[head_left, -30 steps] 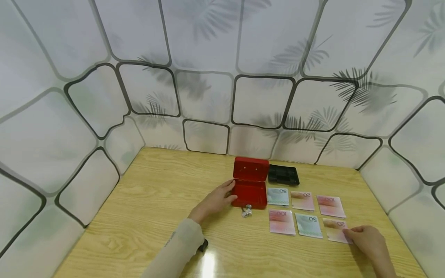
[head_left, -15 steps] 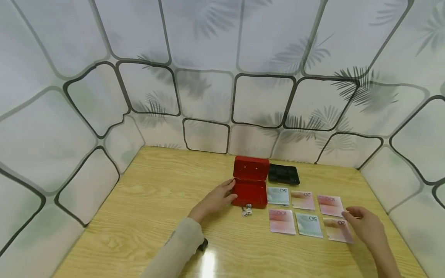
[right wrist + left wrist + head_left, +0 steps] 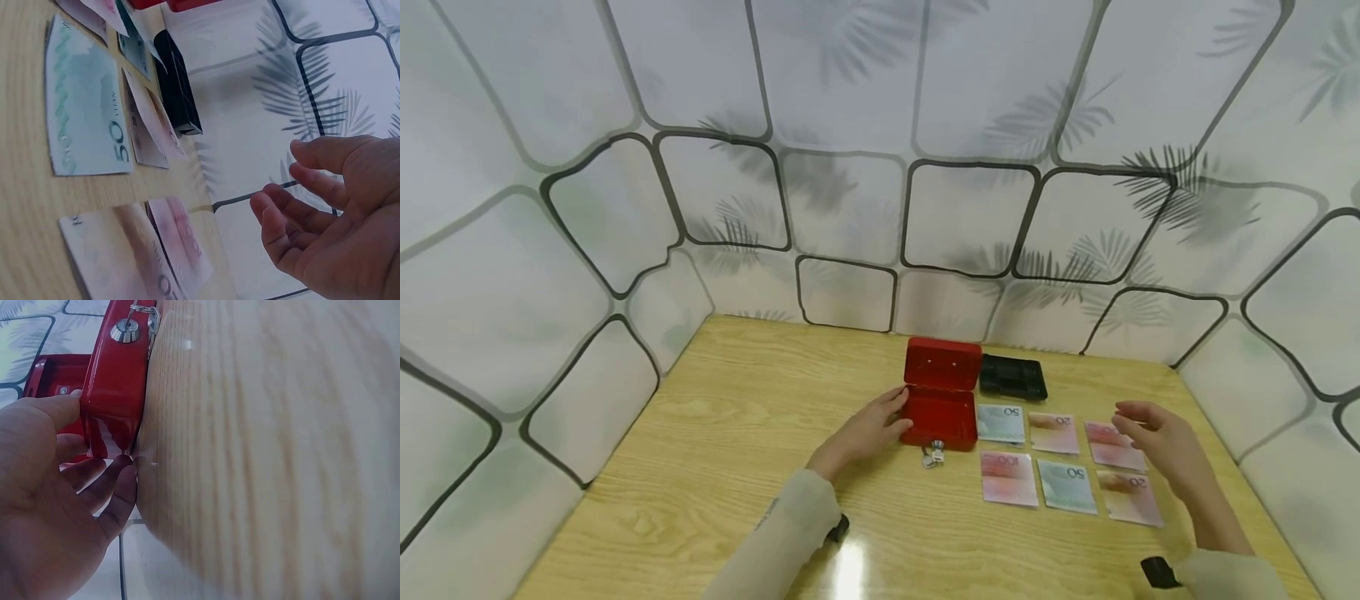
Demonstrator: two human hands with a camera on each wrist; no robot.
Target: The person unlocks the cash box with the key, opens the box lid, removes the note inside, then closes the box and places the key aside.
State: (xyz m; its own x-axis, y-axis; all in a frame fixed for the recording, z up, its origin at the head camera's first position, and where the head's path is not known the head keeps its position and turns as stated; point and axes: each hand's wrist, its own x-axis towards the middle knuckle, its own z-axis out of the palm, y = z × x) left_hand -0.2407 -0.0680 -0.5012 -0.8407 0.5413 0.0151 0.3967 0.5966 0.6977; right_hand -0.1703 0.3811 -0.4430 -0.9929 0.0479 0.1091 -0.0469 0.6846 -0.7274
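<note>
A red cash box (image 3: 940,419) stands on the table with its lid raised. Against its left side rests my left hand (image 3: 867,429), thumb at the front corner and fingers along the side wall, as the left wrist view also shows. Keys (image 3: 933,454) hang from the lock at the front. My right hand (image 3: 1161,442) hovers over the upper-right 100 note (image 3: 1111,448), fingers loosely bent and holding nothing. Below that note lies a 20 note (image 3: 1129,498), largely uncovered. In the right wrist view a 50 note (image 3: 87,106) lies further off.
More play banknotes lie in two rows: another 50 (image 3: 1000,423), a 20 (image 3: 1052,433) and a 100 (image 3: 1008,479). A black compartment tray (image 3: 1011,377) sits behind them. Patterned fabric walls (image 3: 850,296) enclose the wooden table (image 3: 737,400).
My right hand has let go of the lower-right 20 note and moved up and away, over the upper-right 100 note. My left hand and the cash box have not moved.
</note>
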